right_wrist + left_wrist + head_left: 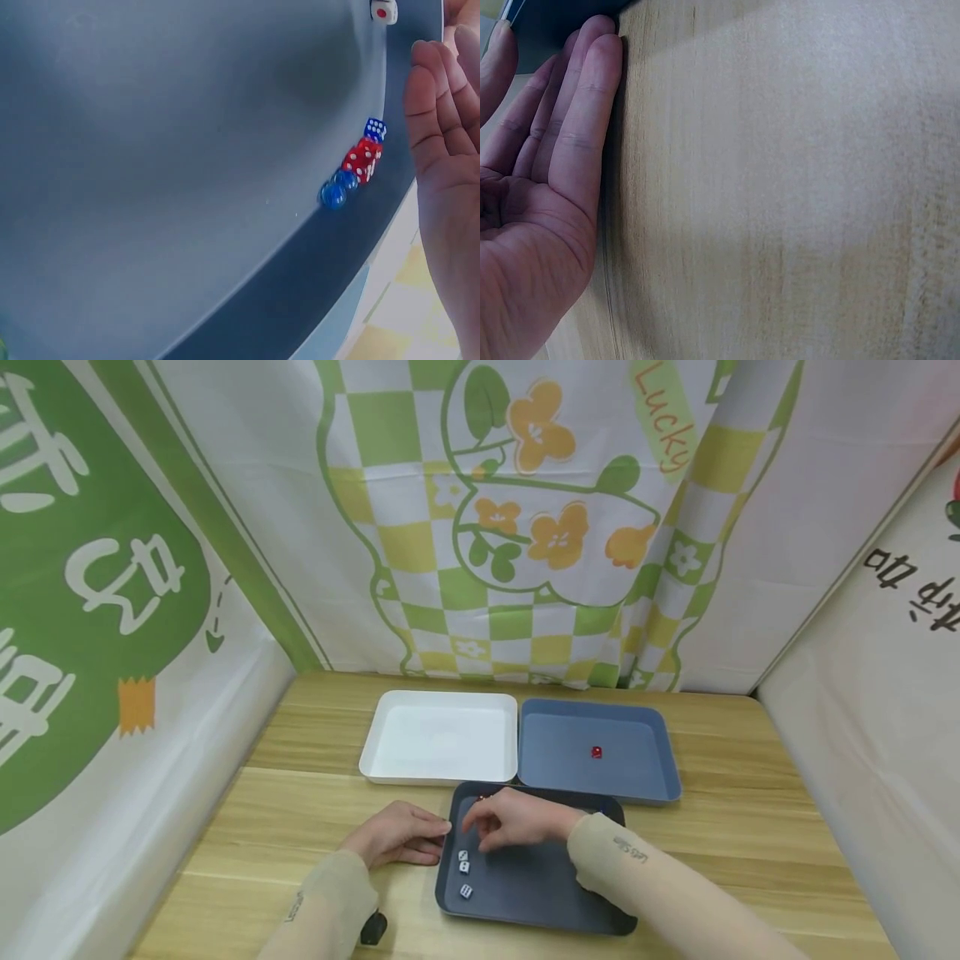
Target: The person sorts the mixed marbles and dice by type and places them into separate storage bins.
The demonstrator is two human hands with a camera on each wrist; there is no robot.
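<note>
My left hand (405, 835) rests on the table at the left edge of a dark tray (540, 885), its fingers mostly straight and touching the tray's side. Over the tray's left part hovers my right hand (517, 818), fingers loosely bent, thumb apart, with nothing visible between them. Several white dice lie along the left side, one white die (467, 891) nearest the front. In the right wrist view, a blue die (376, 130), red dice (362, 160) and blue glassy balls (333, 196) line the tray's edge beside the right hand. The right forearm hides part of the tray.
Behind the dark tray stand a white tray (442, 735) on the left and a blue-grey tray (555, 743) on the right. One red die (597, 752) lies in the blue-grey tray. A patterned curtain (510, 568) hangs behind the wooden table (300, 760).
</note>
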